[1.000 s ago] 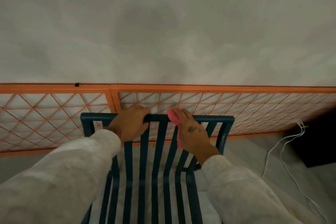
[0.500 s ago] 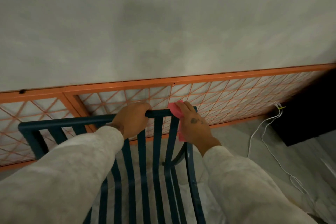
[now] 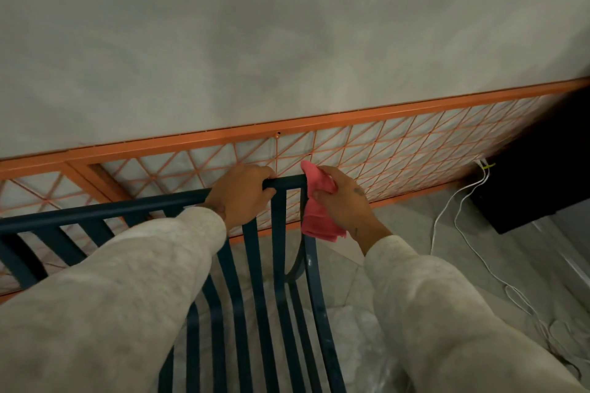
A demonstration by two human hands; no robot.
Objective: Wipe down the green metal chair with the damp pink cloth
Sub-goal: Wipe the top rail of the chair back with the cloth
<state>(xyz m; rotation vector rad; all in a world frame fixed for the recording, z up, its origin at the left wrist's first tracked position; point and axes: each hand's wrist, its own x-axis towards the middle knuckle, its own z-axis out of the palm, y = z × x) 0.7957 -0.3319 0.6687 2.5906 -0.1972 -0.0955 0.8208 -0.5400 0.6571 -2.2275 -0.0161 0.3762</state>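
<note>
the green chair [image 3: 127, 206] stands right in front of the person. its back is close to an orange fence [image 3: 415, 150] and a grey wall [image 3: 287, 41]. we look down on the top bar and the long thin slats of the back.

the left hand [image 3: 241, 196] grips the top bar near the right corner. its fingers are curled over the bar and lie close together. the right hand [image 3: 346, 201] holds the pink cloth [image 3: 319, 220] at that corner, where the top bar bends down into the side bar. its fingers are curled round the cloth and seem to press it on the side bar. the low end of the cloth hangs loose under the hand.

i think the step now is to wipe the right side bar of the back. to do it well, the hand should wrap the cloth all the way round the bar, squeeze a bit and slide down slowly, so no side is missed. the corner needs a little twist, since dirt can hide in bends. the left hand should hold the chair firm so it does not tip or bump the fence. the loose end could catch between the slats, so it is good to tuck it into the palm. white wires [image 3: 435, 220] lie on the floor to the right, well apart from the chair, and the wet cloth should not go near them.
</note>
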